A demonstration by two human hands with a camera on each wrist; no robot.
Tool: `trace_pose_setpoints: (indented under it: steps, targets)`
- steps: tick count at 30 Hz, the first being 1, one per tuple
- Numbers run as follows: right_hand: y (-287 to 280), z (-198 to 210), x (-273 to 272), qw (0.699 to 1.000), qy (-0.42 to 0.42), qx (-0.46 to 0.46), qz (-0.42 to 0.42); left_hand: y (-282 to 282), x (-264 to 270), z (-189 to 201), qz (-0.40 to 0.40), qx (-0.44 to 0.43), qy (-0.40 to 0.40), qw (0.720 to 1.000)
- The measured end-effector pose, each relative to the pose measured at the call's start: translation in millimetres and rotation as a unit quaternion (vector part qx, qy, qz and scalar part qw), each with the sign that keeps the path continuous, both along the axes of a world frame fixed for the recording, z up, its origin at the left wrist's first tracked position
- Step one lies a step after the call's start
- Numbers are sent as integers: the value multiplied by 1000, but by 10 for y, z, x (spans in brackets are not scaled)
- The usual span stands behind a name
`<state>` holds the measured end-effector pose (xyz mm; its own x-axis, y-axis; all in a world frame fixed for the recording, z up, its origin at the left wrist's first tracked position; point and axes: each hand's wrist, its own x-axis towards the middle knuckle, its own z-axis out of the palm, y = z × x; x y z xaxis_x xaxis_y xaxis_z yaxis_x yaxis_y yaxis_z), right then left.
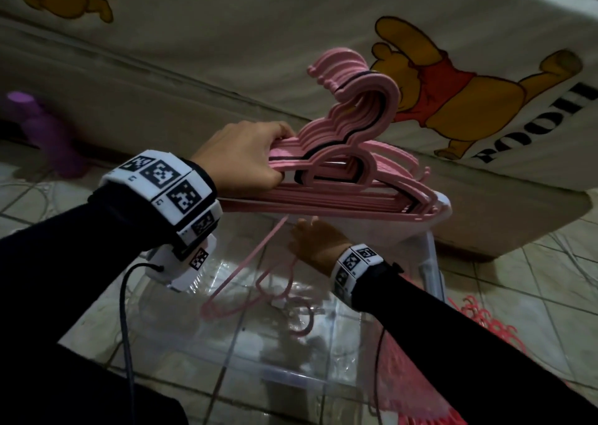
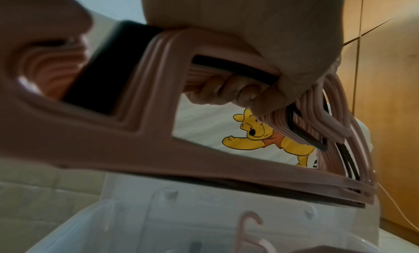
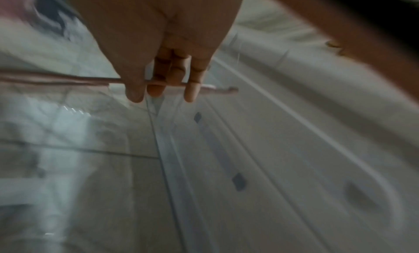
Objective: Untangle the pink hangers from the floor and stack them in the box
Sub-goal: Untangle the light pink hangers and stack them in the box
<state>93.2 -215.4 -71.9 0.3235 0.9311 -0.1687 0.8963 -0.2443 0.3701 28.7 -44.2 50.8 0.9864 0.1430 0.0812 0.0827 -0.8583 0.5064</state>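
Left hand (image 1: 241, 159): I see it gripping the hanger stack (image 1: 349, 178) above the box (image 1: 433, 262).
Right hand (image 1: 315, 245): I see it pinching 1 hanger (image 1: 249, 275) inside the box.

Left hand (image 1: 241, 157) raised at centre, fingers (image 2: 229, 90) curled tight round a bundle — wrist band of black-and-white markers, dark sleeve behind. Right hand (image 1: 318, 246) lower and nearer, reaching forward, thumb and fingertips (image 3: 190, 94) pinching one thin bar — same banded wrist, dark sleeve.
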Motion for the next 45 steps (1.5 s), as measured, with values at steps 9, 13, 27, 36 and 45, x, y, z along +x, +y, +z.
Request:
trace_pose_setpoints:
  steps: [9,13,27,36,45]
  targets:
    - [-643,410,-52,970,196,30,-144,-50,-21,35,13,19,6,1000]
    - [-857,766,-31,951,223,75,-199,-63,-70,71,12,16,5,1000]
    - [-1206,1346,37,885,171,343,-265,-74,-149,74,-6,10,-12,1000]
    - [-1002,1304,114,858,201,388,-270,-59,-73,-4,-12,20,9,1000]
    - [-981,1221,54,925,33,287,-247,-132,-91,-1,-30,29,-3,999]
